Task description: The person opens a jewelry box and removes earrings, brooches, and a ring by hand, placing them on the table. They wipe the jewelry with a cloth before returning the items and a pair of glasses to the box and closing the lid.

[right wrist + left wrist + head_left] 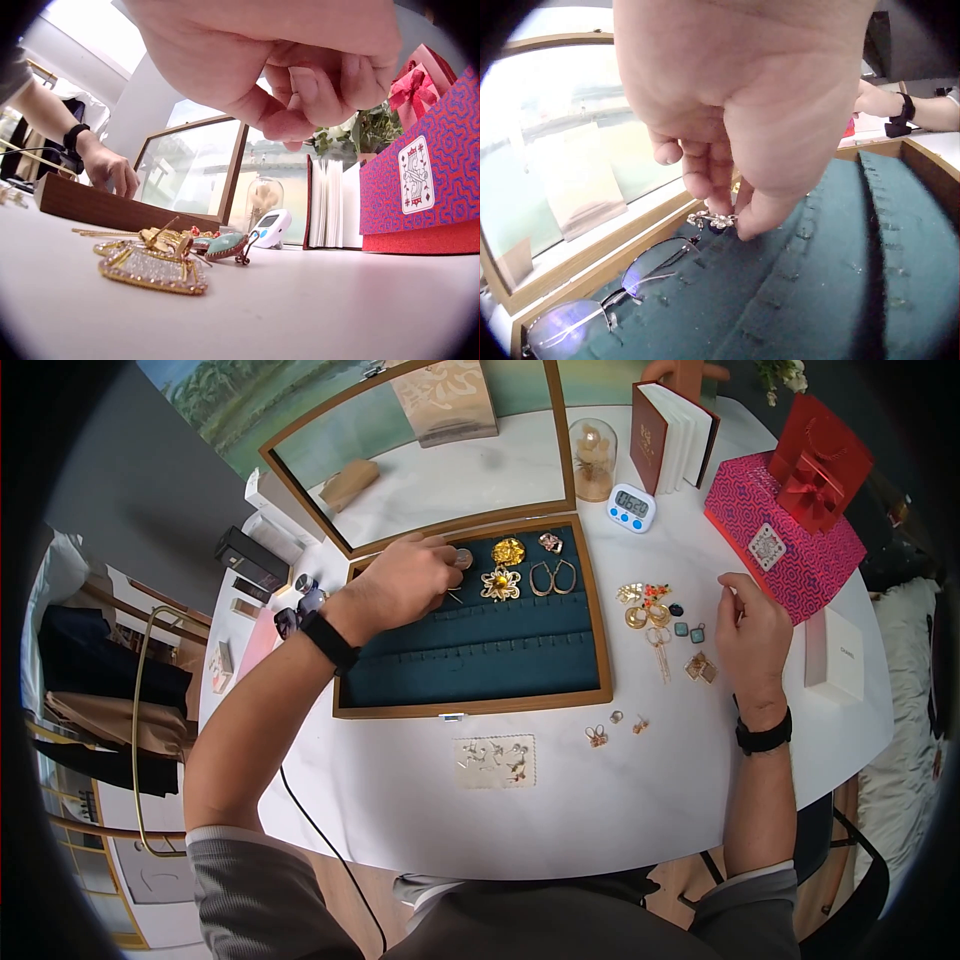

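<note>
My left hand [408, 585] reaches over the back left of a wooden jewelry box lined in dark green [480, 670], its glass lid raised. In the left wrist view its thumb and fingertips pinch a rhinestone-studded jewelry piece [718, 220], low over the lining. Eyeglasses [622, 300] lie in the box beside that hand. To its right sit a gold brooch [508, 552], a flower brooch [501, 584] and hoop earrings [553, 577]. My right hand [755, 640] hangs loosely curled, nothing visible in it, right of several earrings, among them green square earrings [688, 630].
A card of earrings [496, 762] lies before the box. Behind stand a white timer [631, 508], a glass dome [593, 460] and a book [672, 440]. At right are a patterned box [740, 510], a red gift bag [820, 465] and a white box [834, 655].
</note>
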A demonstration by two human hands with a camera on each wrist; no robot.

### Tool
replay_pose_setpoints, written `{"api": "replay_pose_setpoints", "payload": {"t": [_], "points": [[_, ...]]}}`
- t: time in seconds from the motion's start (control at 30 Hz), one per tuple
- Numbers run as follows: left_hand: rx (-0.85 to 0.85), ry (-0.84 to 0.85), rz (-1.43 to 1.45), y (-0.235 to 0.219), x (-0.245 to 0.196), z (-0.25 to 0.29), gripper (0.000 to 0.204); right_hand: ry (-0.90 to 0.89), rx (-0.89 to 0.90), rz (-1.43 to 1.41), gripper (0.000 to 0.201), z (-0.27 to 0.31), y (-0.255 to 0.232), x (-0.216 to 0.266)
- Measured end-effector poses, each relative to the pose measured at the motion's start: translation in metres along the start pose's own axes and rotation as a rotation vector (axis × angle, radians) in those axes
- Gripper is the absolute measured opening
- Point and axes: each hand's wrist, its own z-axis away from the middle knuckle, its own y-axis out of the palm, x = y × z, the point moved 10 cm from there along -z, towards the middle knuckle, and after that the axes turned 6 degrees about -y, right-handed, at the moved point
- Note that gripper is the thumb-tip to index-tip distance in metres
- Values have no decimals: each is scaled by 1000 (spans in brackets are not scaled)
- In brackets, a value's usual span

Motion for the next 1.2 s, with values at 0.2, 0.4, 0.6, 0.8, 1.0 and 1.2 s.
{"api": "replay_pose_setpoints", "payload": {"t": [0.2, 0.4, 0.6, 0.8, 1.0, 1.2], "points": [[56, -7, -153, 8, -3, -3, 17, -8, -1, -1, 12, 0, 0, 1], [86, -17, -233, 13, -4, -4, 18, -11, 2, 2, 11, 0, 0, 1], [84, -23, -235, 16, -2, -4, 18, -10, 3, 10, 11, 0, 0, 2], [75, -20, -253, 14, -6, -4, 15, -6, 9, 16, 11, 1, 2, 0], [71, 11, -182, 11, -8, -6, 14, -3, 10, 11, 12, 1, 1, 1], [73, 5, -124, 10, -6, -5, 14, -4, 11, 8, 12, 0, 1, 2]]}}
